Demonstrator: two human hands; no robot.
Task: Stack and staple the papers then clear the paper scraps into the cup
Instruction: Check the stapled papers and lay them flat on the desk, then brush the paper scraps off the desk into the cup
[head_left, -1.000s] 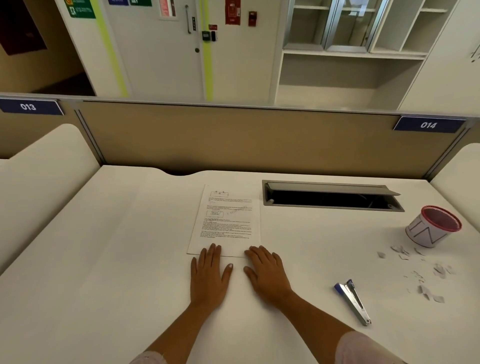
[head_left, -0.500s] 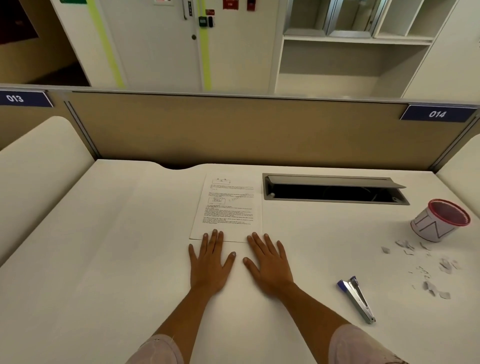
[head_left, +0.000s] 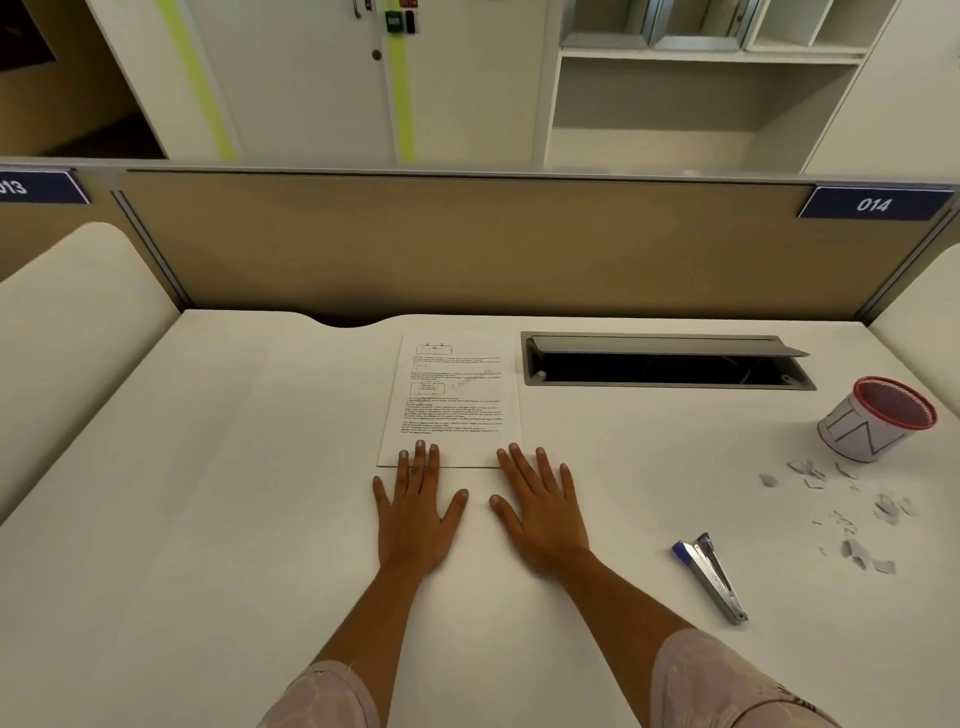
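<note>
White papers (head_left: 457, 400) unmoved, left hand (head_left: 415, 519) and right hand (head_left: 543, 514) still spread flat on them.

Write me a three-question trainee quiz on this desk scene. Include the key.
1. True or false: the stapler lies untouched, to the right of the right hand.
2. Where do the paper scraps lie? A. on the desk beside the cup; B. inside the cup; C. on top of the stapler.
3. Fill in: the left hand rests its fingers on the near edge of the ____.
Key: 1 true; 2 A; 3 papers.
</note>
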